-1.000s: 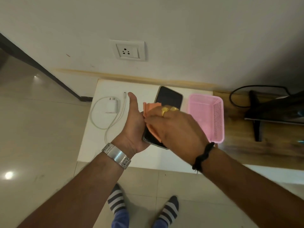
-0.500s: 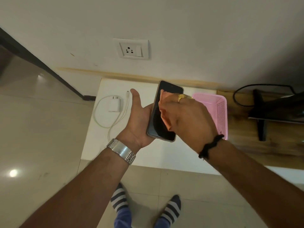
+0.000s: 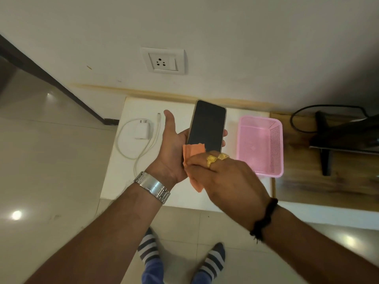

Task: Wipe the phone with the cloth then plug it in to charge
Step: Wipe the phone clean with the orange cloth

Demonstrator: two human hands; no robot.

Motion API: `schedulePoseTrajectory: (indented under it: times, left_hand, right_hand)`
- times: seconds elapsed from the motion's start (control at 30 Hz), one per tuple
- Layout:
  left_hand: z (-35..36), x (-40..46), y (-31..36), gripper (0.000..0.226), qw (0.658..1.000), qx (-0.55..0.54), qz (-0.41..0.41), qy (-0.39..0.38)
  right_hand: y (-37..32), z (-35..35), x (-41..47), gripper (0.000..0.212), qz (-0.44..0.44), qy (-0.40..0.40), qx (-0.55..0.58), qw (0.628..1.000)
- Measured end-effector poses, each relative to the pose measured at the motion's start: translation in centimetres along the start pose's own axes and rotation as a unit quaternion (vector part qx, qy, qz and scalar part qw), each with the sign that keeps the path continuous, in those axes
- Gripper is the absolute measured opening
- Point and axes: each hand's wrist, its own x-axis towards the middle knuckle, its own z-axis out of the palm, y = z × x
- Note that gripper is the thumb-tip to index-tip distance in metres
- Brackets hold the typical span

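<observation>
Left hand (image 3: 170,154) cradles phone (image 3: 207,128); right hand (image 3: 223,179) pinches cloth (image 3: 193,150) at its lower edge.

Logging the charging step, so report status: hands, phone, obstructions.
Left hand cradles black slab phone, screen up. Right hand presses orange cloth on its near end. White charger unplugged on table; wall socket unobstructed.

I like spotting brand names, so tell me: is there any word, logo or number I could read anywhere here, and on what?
None can be read.
Black phone screen: dark and blank.
White charger block: no visible marking.
White wall socket: only pin holes.
Silver metal wristwatch band: its dial is out of view.
Pink plastic basket and orange cloth: plain.
</observation>
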Motion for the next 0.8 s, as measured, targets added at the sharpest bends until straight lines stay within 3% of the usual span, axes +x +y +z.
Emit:
schedulePoseTrajectory:
  times: [0.17,0.3,0.5,0.6,0.67,0.8]
  left_hand:
    - [-0.6,-0.2,1.2,0.123,0.999,-0.017,0.001,-0.04]
    - [0.6,0.0,0.0,0.12,1.0,-0.006,-0.008,-0.011]
    - [0.9,-0.7,-0.3,0.117,0.999,0.004,-0.026,-0.03]
    - [0.1,-0.6,0.7,0.118,1.0,0.018,-0.012,-0.009]
    - [0.0,-0.7,0.7,0.12,0.999,0.033,-0.008,-0.006]
    - [0.5,-1.3,-0.4,0.117,0.999,0.035,-0.022,-0.021]
  right_hand:
    - [2.5,-1.2,-1.2,0.041,0.058,0.035,-0.038,0.997]
    - [1.6,-1.3,1.2,0.025,0.035,-0.039,-0.022,0.998]
    - [6.2,-3.4,4.3,0.014,0.177,0.036,-0.062,0.982]
    - [1.5,-1.9,1.5,0.026,0.11,-0.028,-0.019,0.993]
    - [-0.1,-1.6,0.4,0.024,0.058,-0.078,-0.008,0.995]
    - [6.0,-3.8,4.2,0.014,0.169,0.01,-0.07,0.983]
